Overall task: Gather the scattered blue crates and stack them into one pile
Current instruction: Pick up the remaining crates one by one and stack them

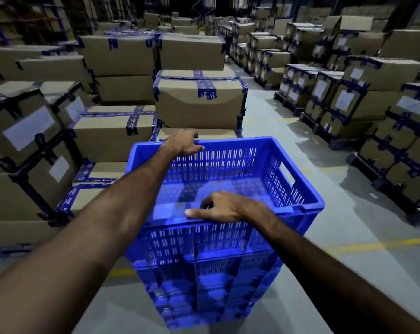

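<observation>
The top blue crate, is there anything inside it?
Empty. The top blue crate shows only its bare slotted floor and walls, while the left hand and right hand grip its rims.

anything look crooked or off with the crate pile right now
The top blue crate looks turned askew on the stack of blue crates beneath; its right corner juts past them. The left hand grips the far rim, the right hand the near rim. No damage visible.
</observation>
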Motion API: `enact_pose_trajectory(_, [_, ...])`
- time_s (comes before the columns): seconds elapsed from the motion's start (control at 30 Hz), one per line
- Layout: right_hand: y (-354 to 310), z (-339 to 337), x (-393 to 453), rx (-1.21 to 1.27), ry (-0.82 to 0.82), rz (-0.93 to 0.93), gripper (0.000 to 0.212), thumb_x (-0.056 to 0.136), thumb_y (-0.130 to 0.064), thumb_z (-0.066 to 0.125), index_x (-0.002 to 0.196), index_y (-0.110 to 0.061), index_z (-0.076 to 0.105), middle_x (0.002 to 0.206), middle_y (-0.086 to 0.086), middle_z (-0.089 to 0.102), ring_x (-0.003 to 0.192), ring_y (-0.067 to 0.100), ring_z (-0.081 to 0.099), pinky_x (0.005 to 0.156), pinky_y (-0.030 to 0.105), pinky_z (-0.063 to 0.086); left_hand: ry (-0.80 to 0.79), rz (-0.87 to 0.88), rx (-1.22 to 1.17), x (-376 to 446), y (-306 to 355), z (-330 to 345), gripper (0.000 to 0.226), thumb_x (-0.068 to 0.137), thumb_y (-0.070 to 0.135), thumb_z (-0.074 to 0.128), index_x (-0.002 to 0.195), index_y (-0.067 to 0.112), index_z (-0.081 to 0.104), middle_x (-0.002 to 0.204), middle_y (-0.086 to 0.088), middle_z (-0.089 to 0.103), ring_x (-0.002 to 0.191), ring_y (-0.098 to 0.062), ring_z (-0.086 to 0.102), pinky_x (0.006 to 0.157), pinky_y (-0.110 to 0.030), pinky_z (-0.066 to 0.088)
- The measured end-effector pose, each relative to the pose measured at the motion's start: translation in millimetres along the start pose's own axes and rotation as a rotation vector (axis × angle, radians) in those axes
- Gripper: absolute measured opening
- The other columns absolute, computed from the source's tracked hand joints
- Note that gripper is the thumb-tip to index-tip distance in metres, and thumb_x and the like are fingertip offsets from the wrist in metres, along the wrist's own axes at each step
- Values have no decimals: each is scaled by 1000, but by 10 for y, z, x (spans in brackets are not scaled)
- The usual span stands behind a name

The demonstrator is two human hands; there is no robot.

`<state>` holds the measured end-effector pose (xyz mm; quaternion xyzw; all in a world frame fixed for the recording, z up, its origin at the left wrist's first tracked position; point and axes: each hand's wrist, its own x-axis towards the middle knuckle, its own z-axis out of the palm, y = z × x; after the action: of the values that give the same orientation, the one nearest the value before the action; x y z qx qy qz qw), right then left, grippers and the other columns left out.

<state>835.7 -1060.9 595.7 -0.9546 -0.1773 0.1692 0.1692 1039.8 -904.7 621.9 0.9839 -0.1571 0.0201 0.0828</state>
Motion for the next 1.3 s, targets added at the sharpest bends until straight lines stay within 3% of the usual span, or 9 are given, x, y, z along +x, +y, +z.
enact_pose_trajectory(0.13, [10, 27, 16, -11, -56, -39, 97, 67, -103, 29, 82, -16, 71, 79, -2, 71, 84, 18, 65, 88, 40, 54, -144, 20, 83, 320, 12, 196, 76, 83, 81, 54, 115, 14, 69, 114, -14, 72, 101, -34, 65, 93, -44, 54])
enact_pose_trajectory(0.33, [-2, 30, 11, -27, -42, -50, 95, 66, -103, 31, 86, -20, 71, 87, -1, 70, 87, 21, 64, 87, 42, 54, -76, 18, 162, 421, 34, 289, 71, 80, 90, 45, 75, 20, 52, 80, -5, 63, 79, -27, 62, 84, -44, 55])
enact_pose_trajectory(0.53, [3, 35, -56, -53, 71, -56, 94, 64, -105, 29, 89, -24, 69, 85, -4, 70, 85, 20, 64, 82, 42, 54, 60, 20, 209, 380, 43, 397, 70, 79, 91, 45, 73, 21, 53, 64, 1, 52, 58, -17, 48, 65, -34, 41])
enact_pose_trajectory(0.67, [24, 53, -26, -46, 91, -56, 93, 63, -106, 28, 92, -27, 67, 91, -6, 71, 93, 19, 64, 79, 40, 49, 145, 50, 245, 415, -1, 466, 74, 77, 94, 42, 69, 21, 48, 58, 2, 47, 51, -15, 42, 57, -26, 39])
enact_pose_trajectory(0.77, [22, 53, -6, -47, 81, -61, 91, 64, -106, 28, 92, -28, 66, 90, -8, 71, 90, 18, 64, 73, 38, 44, 181, 40, 236, 407, -30, 544, 77, 75, 96, 40, 73, 20, 55, 57, 3, 47, 50, -14, 44, 53, -23, 37])
enact_pose_trajectory(1.0, [10, 62, -30, -50, 85, -45, 90, 63, -107, 27, 87, -29, 66, 88, -8, 71, 85, 17, 65, 77, 39, 53, 152, 30, 218, 324, 22, 435, 78, 76, 94, 43, 82, 17, 59, 63, -1, 55, 59, -21, 56, 62, -31, 51])
enact_pose_trajectory(1.1, [-16, 39, -50, -87, 103, -61, 88, 67, -104, 29, 94, -30, 68, 94, -10, 72, 90, 17, 65, 76, 36, 49, 123, 29, 206, 276, 0, 399, 80, 77, 92, 44, 100, 18, 65, 72, -1, 60, 69, -23, 61, 70, -35, 57])
enact_pose_trajectory(1.2, [-33, -2, -78, -25, 85, -47, 81, 70, -99, 34, 98, -33, 70, 94, -15, 72, 89, 11, 65, 80, 37, 53, 102, 98, 113, 174, -17, 314, 80, 82, 83, 53, 135, 24, 59, 106, -7, 74, 94, -30, 69, 83, -40, 55])
enact_pose_trajectory(1.3, [0, -79, -98, 194, 183, -93, 61, 82, -82, 50, 94, -28, 75, 89, -15, 74, 82, 3, 66, 79, 37, 56, 128, 170, 49, -46, -60, 182, 83, 89, 66, 62, 154, 20, 41, 140, -15, 63, 125, -35, 60, 103, -47, 47])
